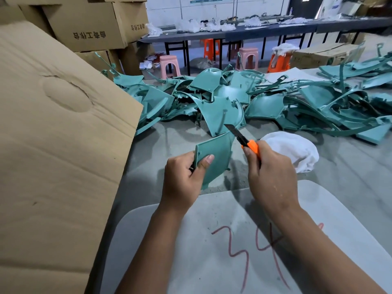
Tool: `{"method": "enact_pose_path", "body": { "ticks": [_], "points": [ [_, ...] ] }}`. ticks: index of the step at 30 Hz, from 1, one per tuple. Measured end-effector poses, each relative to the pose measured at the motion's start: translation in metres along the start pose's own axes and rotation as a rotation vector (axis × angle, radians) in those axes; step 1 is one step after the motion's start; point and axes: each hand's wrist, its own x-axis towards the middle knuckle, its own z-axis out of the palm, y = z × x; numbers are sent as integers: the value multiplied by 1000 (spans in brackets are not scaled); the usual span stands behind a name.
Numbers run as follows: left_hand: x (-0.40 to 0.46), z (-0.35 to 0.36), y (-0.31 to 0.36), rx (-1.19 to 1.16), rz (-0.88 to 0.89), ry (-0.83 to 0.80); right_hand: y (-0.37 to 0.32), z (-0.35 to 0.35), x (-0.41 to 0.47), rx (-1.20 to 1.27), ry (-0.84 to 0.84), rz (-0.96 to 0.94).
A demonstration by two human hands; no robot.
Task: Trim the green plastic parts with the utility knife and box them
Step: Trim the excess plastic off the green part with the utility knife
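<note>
My left hand (183,177) grips a curved green plastic part (214,154) by its near left edge, thumb pressed flat on the face and fingers curled behind it, holding it tilted up above the grey table (350,177). My right hand (270,174) is wrapped tight round the orange handle of the utility knife (244,140), with the blade pushed out and pointing far and left; its tip sits just at the far right corner of the part I hold, though I cannot tell whether it touches. Beyond my hands, across the far side of the table, lies a big loose pile of green parts (244,98), running from left to right. A white cloth (294,148) is bunched just right of the knife. A large cardboard box flap (57,134) fills the left side, with more cartons (89,24) stacked far left. Near me lies a pale board (191,251) marked with red numerals (254,253), under my forearms
</note>
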Motion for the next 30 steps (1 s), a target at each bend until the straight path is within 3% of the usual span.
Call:
{"method": "enact_pose_path", "body": {
  "ticks": [5, 7, 11, 14, 17, 21, 27, 30],
  "points": [
    [-3, -8, -1, -266, -171, 31, 26, -6, 15, -1, 16, 310],
    [-3, -13, -1, -282, -195, 78, 33, -11, 16, -19, 60, 325],
    [0, -14, -5, -17, -43, 98, 11, -14, 5, 184, 66, 42],
    [0, -11, 1, 88, 92, 103, -4, -8, -3, 282, -65, -237],
    [-1, -9, 2, 99, 114, 97, -10, 0, -6, 374, -210, -303],
    [-1, -10, 8, 54, 167, 89, 1, 1, -2, 383, -134, -197],
    [-1, -9, 14, 79, 291, 113, 32, -8, 14, 176, 39, 219],
    [-1, -8, 13, 154, 328, 107, 22, -18, 8, 386, 51, 67]
  ]
}}
